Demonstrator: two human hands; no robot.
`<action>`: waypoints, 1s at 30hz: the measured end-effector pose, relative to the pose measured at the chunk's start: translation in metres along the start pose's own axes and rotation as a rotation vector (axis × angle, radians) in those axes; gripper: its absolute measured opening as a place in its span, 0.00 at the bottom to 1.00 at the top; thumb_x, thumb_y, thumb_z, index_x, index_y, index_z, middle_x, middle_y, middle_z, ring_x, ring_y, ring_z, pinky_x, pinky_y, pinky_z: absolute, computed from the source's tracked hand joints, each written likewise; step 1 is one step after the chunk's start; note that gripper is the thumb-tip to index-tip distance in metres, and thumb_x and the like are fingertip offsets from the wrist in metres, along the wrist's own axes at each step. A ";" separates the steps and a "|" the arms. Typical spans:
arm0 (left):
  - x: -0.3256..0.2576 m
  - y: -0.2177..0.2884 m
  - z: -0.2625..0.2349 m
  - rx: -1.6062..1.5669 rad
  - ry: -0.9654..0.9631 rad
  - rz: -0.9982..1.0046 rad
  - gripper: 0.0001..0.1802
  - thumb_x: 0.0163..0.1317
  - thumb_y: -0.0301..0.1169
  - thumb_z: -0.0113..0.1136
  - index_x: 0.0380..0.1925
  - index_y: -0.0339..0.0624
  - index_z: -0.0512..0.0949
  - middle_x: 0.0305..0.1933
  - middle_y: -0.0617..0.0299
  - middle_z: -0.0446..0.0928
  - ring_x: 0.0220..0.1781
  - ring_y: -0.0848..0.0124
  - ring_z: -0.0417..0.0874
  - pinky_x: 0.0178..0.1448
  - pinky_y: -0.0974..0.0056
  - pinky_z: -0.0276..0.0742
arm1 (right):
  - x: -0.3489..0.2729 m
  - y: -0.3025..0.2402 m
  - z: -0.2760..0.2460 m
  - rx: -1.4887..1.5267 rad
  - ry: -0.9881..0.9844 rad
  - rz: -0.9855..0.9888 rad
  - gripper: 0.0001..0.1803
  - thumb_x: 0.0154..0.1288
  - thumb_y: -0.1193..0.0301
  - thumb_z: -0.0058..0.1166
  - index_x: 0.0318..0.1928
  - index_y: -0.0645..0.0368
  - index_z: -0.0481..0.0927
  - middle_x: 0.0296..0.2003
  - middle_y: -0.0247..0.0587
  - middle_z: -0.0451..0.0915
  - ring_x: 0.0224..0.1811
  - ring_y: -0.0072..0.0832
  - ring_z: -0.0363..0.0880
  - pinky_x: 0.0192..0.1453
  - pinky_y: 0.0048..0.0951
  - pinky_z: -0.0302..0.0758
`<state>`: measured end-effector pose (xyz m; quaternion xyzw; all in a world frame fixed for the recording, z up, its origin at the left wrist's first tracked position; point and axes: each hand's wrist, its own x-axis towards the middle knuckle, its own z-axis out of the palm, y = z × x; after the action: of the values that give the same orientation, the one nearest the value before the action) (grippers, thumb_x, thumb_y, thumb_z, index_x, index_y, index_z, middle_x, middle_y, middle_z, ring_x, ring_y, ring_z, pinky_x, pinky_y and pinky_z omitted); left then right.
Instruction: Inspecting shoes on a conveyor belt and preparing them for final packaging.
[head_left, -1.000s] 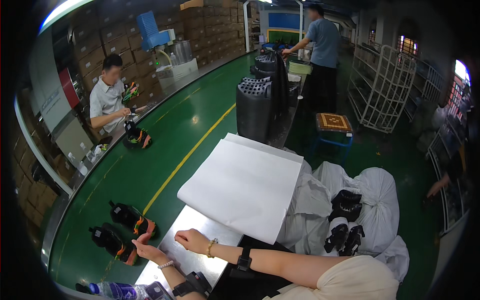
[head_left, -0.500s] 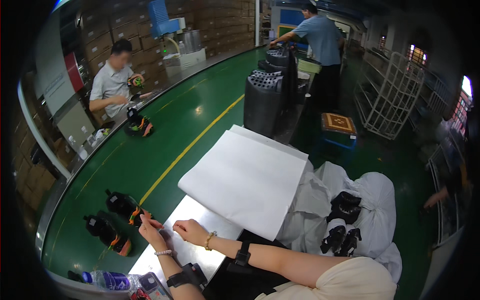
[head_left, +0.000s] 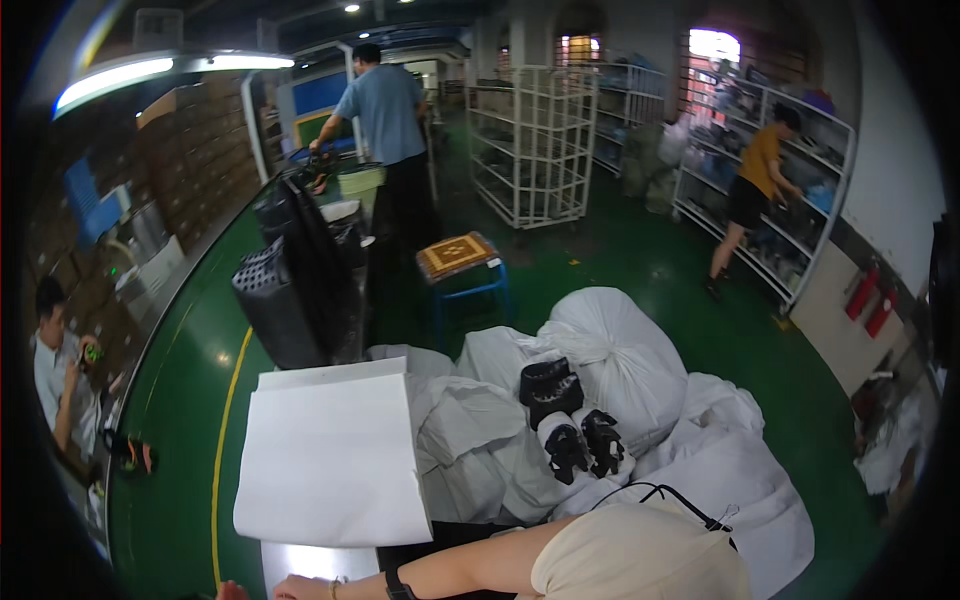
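At the bottom edge, only a small part of my left hand shows; most of its fingers are cut off. My right hand lies close to its right, over the bare metal tabletop, and its fingers are also mostly out of the picture. I make out nothing in either hand. Just beyond my right hand a stack of white paper sheets covers most of the metal top. Bulky white cloth sacks lie right of the paper, with black and white shoe-like pieces on top of them.
Dark boot-like forms stand beyond the paper, beside the green conveyor belt. A blue stool stands behind the sacks. One person works at the far end, another across the belt, a third at a rack.
My view has swung right and upward. Both hands have dropped to the bottom edge of the picture. The nearest black shoes on the belt have left view; the person at the rack has come into it.
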<state>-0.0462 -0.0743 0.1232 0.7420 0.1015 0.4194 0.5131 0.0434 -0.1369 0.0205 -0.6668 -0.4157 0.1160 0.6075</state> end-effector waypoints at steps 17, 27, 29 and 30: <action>-0.049 0.120 0.116 -0.447 -1.141 -0.203 0.22 0.69 0.37 0.41 0.48 0.26 0.72 0.49 0.47 0.76 0.53 0.58 0.77 0.56 0.60 0.72 | -0.005 0.005 -0.004 0.037 0.079 0.030 0.13 0.55 0.64 0.49 0.26 0.63 0.79 0.21 0.50 0.76 0.23 0.40 0.74 0.30 0.39 0.71; -0.057 0.148 0.129 -0.512 -1.385 -0.127 0.24 0.70 0.40 0.40 0.46 0.25 0.72 0.48 0.48 0.77 0.52 0.59 0.77 0.57 0.62 0.70 | -0.012 -0.009 -0.027 0.059 0.101 0.049 0.12 0.59 0.68 0.45 0.29 0.63 0.78 0.23 0.44 0.74 0.26 0.32 0.71 0.32 0.35 0.70; -0.059 0.150 0.113 -0.563 -1.351 -0.110 0.25 0.70 0.40 0.39 0.46 0.24 0.73 0.47 0.48 0.77 0.52 0.59 0.78 0.58 0.62 0.70 | -0.018 -0.009 -0.019 0.085 0.047 0.072 0.12 0.60 0.68 0.44 0.30 0.64 0.78 0.23 0.43 0.74 0.26 0.31 0.71 0.33 0.34 0.70; -0.062 0.148 0.101 -0.591 -1.311 -0.104 0.25 0.71 0.41 0.39 0.46 0.24 0.73 0.47 0.48 0.78 0.52 0.59 0.78 0.58 0.62 0.70 | -0.021 -0.008 -0.011 0.104 0.031 0.087 0.12 0.60 0.68 0.43 0.31 0.64 0.78 0.23 0.42 0.74 0.26 0.30 0.71 0.33 0.34 0.70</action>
<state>-0.0533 -0.2460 0.2044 0.6654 -0.3098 -0.1272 0.6672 0.0343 -0.1599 0.0227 -0.6536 -0.3702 0.1535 0.6420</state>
